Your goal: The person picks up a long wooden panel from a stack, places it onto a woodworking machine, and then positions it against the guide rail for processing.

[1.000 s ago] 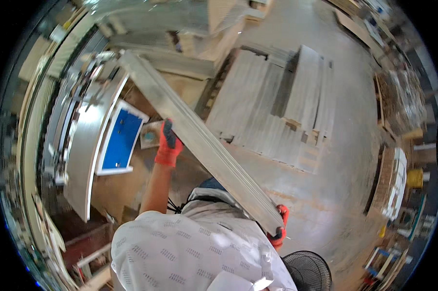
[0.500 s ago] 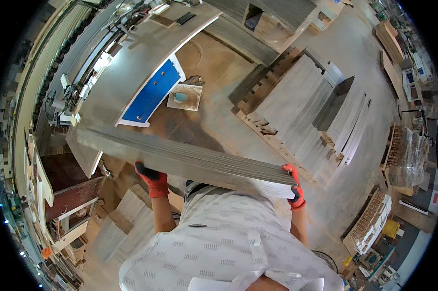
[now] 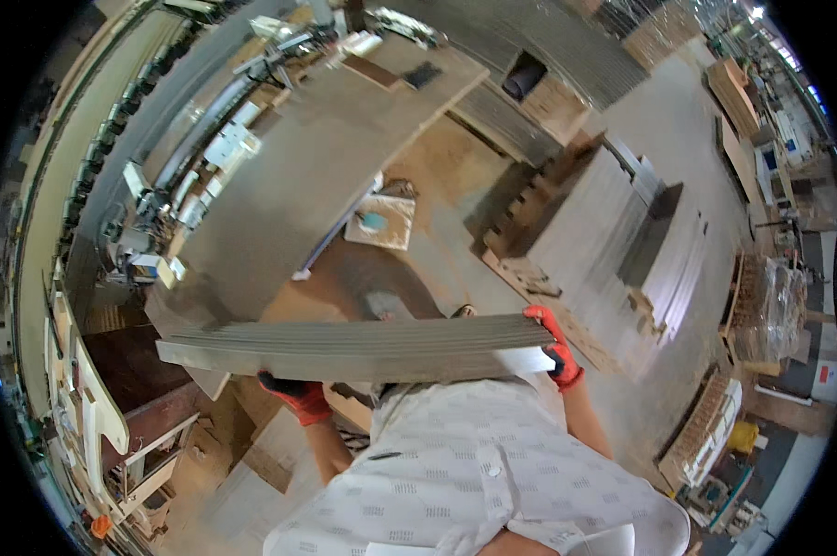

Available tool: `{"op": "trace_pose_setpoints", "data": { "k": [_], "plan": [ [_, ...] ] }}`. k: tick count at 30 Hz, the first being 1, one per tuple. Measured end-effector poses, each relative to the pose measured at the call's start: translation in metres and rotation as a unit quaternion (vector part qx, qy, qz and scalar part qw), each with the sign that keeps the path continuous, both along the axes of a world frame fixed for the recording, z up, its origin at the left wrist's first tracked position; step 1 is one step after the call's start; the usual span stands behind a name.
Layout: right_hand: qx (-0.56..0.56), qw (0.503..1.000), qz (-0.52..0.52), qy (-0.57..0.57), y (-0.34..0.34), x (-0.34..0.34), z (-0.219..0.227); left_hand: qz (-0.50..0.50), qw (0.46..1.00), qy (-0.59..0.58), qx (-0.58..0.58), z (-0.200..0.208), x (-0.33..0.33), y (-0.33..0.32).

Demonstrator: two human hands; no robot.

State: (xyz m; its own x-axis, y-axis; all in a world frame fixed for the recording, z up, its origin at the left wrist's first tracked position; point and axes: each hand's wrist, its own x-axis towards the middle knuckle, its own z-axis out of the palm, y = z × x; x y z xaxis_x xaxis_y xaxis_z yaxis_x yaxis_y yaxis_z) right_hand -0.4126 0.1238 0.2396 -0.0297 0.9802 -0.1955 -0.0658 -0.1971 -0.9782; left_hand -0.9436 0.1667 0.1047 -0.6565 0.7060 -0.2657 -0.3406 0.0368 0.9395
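A bundle of long grey boards point(image 3: 363, 347) lies across the front of my body, several layers stacked face to face. My right hand point(image 3: 557, 347), in a red and black glove, grips the bundle's right end with fingers over the top edge. Under the bundle's left part, my left hand point(image 3: 295, 397), gloved alike, holds it from below; its fingertips are partly hidden beneath the boards. The bundle's left end reaches over the near corner of a large grey-brown worktable point(image 3: 298, 157).
Stacked grey boards point(image 3: 576, 218) sit on a wooden pallet point(image 3: 553, 310) to the right. A white board with a teal object point(image 3: 374, 221) lies on the floor by the table. More boards point(image 3: 251, 496) are low at left. A wrapped stack point(image 3: 770, 301) stands far right.
The board bundle has swung from a slant to nearly level, its left end coming nearer to me. The blue drawer front under the table has mostly gone out of sight.
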Motion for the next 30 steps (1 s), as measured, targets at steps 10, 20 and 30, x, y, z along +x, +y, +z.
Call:
{"op": "trace_pose_setpoints", "data": {
  "k": [10, 20, 30],
  "plan": [
    [0.064, 0.994, 0.083, -0.014, 0.211, 0.046, -0.001, 0.010, 0.940, -0.277, 0.197, 0.014, 0.048, 0.115],
    [0.020, 0.969, 0.234, 0.076, 0.480, 0.047, 0.019, 0.145, 0.931, -0.260, 0.211, 0.061, 0.106, 0.236],
    [0.076, 0.936, 0.344, 0.008, 0.634, 0.015, -0.017, 0.185, 0.943, -0.203, 0.187, 0.077, 0.116, 0.303]
  ]
}}
